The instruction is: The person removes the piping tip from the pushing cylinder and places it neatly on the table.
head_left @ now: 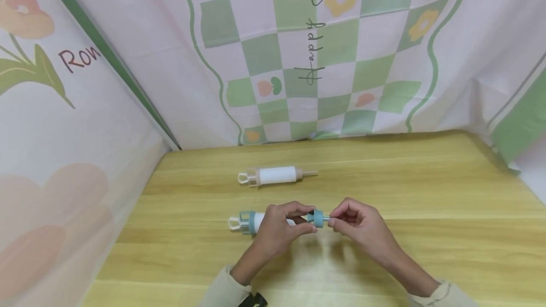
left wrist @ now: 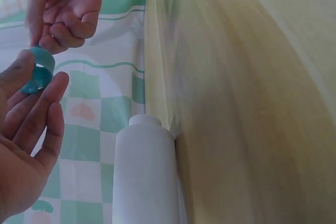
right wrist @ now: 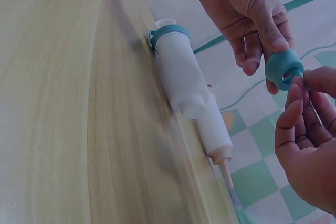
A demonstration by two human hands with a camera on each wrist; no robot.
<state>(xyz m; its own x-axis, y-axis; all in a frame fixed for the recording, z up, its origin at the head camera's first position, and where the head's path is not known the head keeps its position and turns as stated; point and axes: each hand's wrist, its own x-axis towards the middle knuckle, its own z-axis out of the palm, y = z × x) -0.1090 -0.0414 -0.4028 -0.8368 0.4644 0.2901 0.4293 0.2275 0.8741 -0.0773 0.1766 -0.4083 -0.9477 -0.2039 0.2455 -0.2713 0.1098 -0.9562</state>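
Between the thumb and fingers of my left hand [head_left: 277, 225] is a teal ring-shaped cap [head_left: 318, 219], held off the table. My right hand [head_left: 364, 224] pinches the thin teal nozzle [head_left: 326, 219] at the cap's right side. In the right wrist view an opening shows in the cap [right wrist: 278, 69] beside the right fingertips. Below the left hand lies a white squeeze bottle [head_left: 259, 221], with a teal holder and white loop at its left end. Its bare neck shows in the left wrist view, on the bottle [left wrist: 146, 171]; the left hand partly hides it in the head view.
Farther back on the wooden table [head_left: 426, 179] lies a second white bottle [head_left: 277, 175] with beige ends, a beige nozzle pointing right and a white loop at left. A printed checkered curtain [head_left: 337, 60] hangs behind the table, and another cloth [head_left: 64, 131] hangs at left.
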